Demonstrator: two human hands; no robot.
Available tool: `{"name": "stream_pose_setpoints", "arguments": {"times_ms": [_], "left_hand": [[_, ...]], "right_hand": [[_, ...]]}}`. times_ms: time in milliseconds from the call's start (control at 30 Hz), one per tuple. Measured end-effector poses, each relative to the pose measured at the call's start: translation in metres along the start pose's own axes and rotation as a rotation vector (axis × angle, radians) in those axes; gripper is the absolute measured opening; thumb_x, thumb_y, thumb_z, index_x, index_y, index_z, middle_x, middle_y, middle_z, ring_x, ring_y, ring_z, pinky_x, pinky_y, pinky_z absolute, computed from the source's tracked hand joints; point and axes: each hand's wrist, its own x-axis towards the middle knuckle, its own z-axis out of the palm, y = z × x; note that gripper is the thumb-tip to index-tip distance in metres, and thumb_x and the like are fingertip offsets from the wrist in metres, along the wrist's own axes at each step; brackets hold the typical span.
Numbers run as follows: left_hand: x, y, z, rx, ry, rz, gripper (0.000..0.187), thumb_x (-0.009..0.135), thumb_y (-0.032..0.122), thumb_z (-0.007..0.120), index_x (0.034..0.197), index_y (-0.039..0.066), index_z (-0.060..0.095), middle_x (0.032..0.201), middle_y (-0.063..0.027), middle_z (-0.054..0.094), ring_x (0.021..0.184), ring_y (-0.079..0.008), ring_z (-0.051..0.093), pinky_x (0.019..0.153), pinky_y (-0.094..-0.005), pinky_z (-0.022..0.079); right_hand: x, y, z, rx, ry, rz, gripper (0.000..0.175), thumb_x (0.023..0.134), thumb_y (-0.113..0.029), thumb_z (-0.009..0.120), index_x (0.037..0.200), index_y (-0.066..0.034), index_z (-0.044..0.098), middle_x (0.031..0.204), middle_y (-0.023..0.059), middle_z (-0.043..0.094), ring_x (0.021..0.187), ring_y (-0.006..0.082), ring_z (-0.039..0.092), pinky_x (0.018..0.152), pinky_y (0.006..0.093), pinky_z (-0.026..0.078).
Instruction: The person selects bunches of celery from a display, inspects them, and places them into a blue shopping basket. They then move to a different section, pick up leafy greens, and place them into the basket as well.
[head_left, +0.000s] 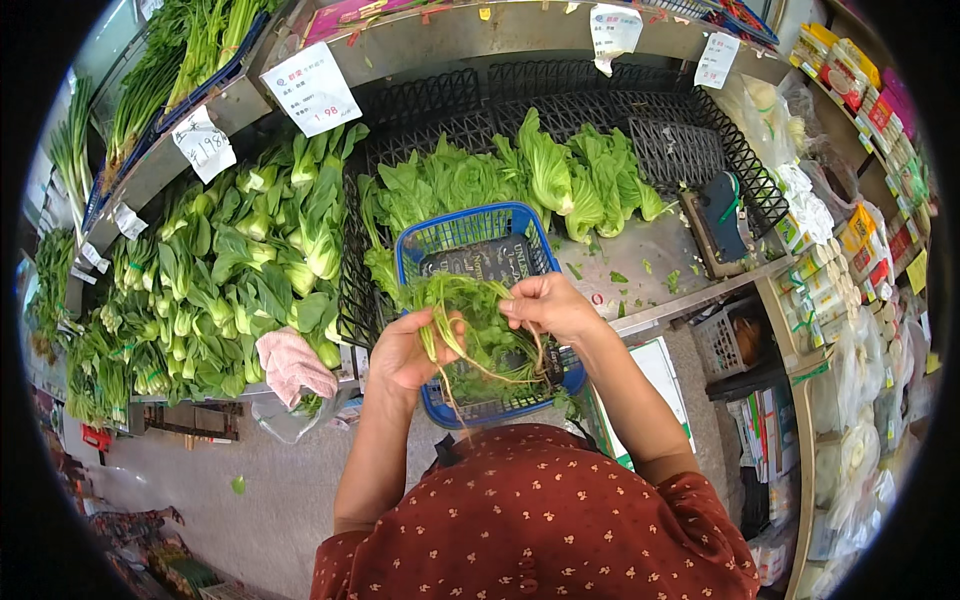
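Over a blue plastic basket (471, 212) my left hand (407, 351) holds thin green stems with pale roots, apparently coriander (466, 358). The stems run past its thumb and fingers, and one long root hangs below. Opposite, my right hand (556, 306) pinches a stem between thumb and fingertips, with a brownish root trailing beneath it. More of the feathery greens (491, 386) lie inside the basket, partly hidden by the held sprigs. A dark liner (480, 257) bearing printed writing covers the basket's floor.
Lettuce-like greens (547, 172) lie behind the basket on black plastic crates (420, 101). Bok choy (247, 255) fills the left, with a pink cloth (296, 367) at its front edge. A dark-topped device (724, 217) stands right. Packaged goods (825, 277) line shelves.
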Motion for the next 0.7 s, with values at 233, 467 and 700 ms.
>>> {"name": "stream_pose_setpoints", "arguments": {"times_ms": [233, 467, 700], "left_hand": [[-0.007, 0.006, 0.011, 0.139, 0.038, -0.05, 0.02, 0.083, 0.018, 0.052, 0.098, 0.005, 0.056, 0.088, -0.0223, 0.058, 0.07, -0.0313, 0.059, 0.063, -0.044, 0.052], [-0.041, 0.05, 0.015, 0.17, -0.243, 0.064, 0.021, 0.084, 0.016, 0.054, 0.098, 0.0, 0.053, 0.075, -0.0142, 0.055, 0.048, -0.0112, 0.04, 0.045, -0.0245, 0.032], [-0.025, 0.044, 0.0, 0.038, 0.024, 0.094, 0.032, 0.082, 0.014, 0.058, 0.105, -0.006, 0.05, 0.082, -0.0124, 0.052, 0.055, -0.0104, 0.041, 0.053, -0.0242, 0.036]], "right_hand": [[0.003, -0.023, -0.012, 0.231, 0.068, -0.061, 0.016, 0.083, -0.018, 0.063, 0.081, -0.0019, 0.063, 0.062, 0.0034, 0.06, 0.045, 0.0053, 0.045, 0.04, 0.0175, 0.031], [0.015, 0.003, -0.04, 0.165, 0.292, 0.078, 0.015, 0.082, -0.013, 0.059, 0.07, -0.0032, 0.059, 0.057, 0.0042, 0.056, 0.042, 0.0059, 0.04, 0.036, 0.0207, 0.027], [0.019, 0.01, -0.036, 0.314, 0.368, 0.089, 0.015, 0.082, -0.012, 0.053, 0.076, 0.0001, 0.058, 0.062, 0.0043, 0.057, 0.046, 0.007, 0.041, 0.037, 0.0198, 0.029]]}}
